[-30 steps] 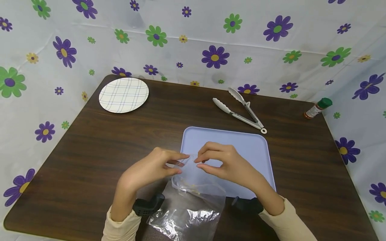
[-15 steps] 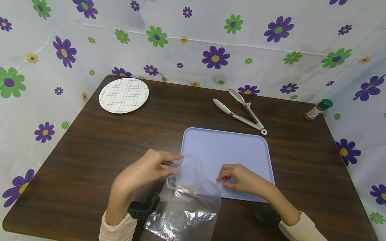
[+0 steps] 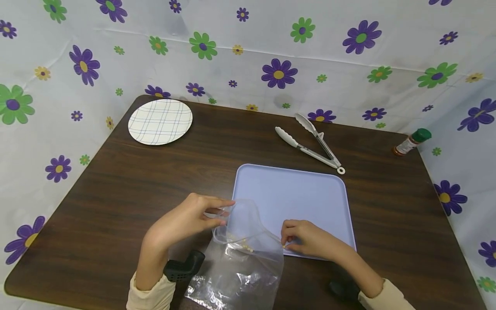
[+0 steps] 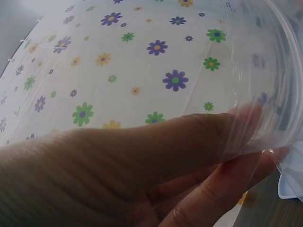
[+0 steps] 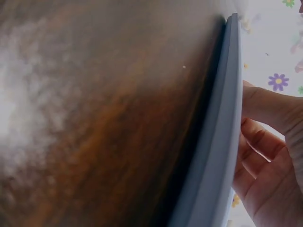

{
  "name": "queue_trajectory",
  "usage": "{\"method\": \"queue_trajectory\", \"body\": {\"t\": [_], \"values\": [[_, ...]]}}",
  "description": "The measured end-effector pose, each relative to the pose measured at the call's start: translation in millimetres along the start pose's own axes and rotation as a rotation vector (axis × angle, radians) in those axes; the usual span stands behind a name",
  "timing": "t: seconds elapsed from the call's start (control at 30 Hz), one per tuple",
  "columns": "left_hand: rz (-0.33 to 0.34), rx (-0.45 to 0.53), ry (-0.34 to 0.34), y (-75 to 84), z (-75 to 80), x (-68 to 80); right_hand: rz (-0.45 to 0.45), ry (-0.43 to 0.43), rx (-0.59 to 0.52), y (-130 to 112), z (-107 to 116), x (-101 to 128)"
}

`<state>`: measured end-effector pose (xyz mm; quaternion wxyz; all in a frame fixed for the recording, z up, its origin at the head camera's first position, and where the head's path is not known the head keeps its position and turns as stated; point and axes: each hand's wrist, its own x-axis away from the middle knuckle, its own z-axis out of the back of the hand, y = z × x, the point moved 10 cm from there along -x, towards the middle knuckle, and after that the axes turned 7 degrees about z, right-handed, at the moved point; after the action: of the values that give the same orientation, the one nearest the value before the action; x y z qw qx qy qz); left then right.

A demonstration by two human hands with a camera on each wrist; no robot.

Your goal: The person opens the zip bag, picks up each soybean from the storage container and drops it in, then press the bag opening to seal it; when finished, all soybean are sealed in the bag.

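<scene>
Clear plastic: the bag (image 3: pixel 242 258) lies at the near table edge, its mouth lifted over the near-left corner of the lavender tray (image 3: pixel 310 189); I see a few small pale bits just inside the mouth.
Left hand (image 3: pixel 186 221): thumb and fingers pinch the left rim of the bag's mouth and hold it up; the left wrist view shows the film pressed between thumb and finger.
Right hand (image 3: pixel 306 241): fingertips curled together at the mouth's right corner, low on the tray; I judge it a pinch on the rim, though the film there is hard to make out.
Doing it well: I'd keep both pinches on the rim itself and draw them apart evenly, mouth level, so the bits don't spill.
Since a second ago: the hands met at the middle of the mouth; the right hand has come down and toward me, and the mouth now gapes.
Around: tongs (image 3: pixel 310 144), checked plate (image 3: pixel 160 121), spice bottle (image 3: pixel 411 142), dark wood table (image 3: pixel 116 189).
</scene>
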<state>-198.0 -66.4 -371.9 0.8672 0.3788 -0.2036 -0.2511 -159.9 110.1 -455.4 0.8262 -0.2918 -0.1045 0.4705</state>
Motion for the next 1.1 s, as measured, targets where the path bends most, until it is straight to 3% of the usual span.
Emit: {"method": "queue_trajectory", "body": {"t": [0.27, 0.43, 0.53, 0.63, 0.83, 0.97, 1.1], "values": [[0.007, 0.007, -0.009, -1.5, -0.8, -0.1, 0.028, -0.003, 0.064, -5.8, 0.1, -0.5], [0.005, 0.003, -0.01, -0.7, -0.7, -1.2, -0.03, 0.001, 0.007, 0.5, 4.3, -1.1], [0.003, 0.002, -0.009, 0.0, -0.6, -1.7, -0.074, 0.079, -0.066, 5.8, 21.4, -2.6], [0.009, 0.008, -0.011, 0.2, -0.8, -2.1, -0.08, 0.231, -0.14, 5.8, 51.1, -4.8], [0.014, 0.022, -0.014, 0.5, -3.3, -1.7, -0.09, 0.474, -0.272, -11.9, 99.8, -14.0], [0.021, 0.023, -0.014, -0.2, -5.5, -2.0, -0.019, 0.538, -0.301, -38.9, 107.4, -33.1], [0.024, 0.031, -0.017, 0.8, -6.6, -3.1, 0.145, 0.502, -0.139, -75.6, 104.4, -55.4]]}}
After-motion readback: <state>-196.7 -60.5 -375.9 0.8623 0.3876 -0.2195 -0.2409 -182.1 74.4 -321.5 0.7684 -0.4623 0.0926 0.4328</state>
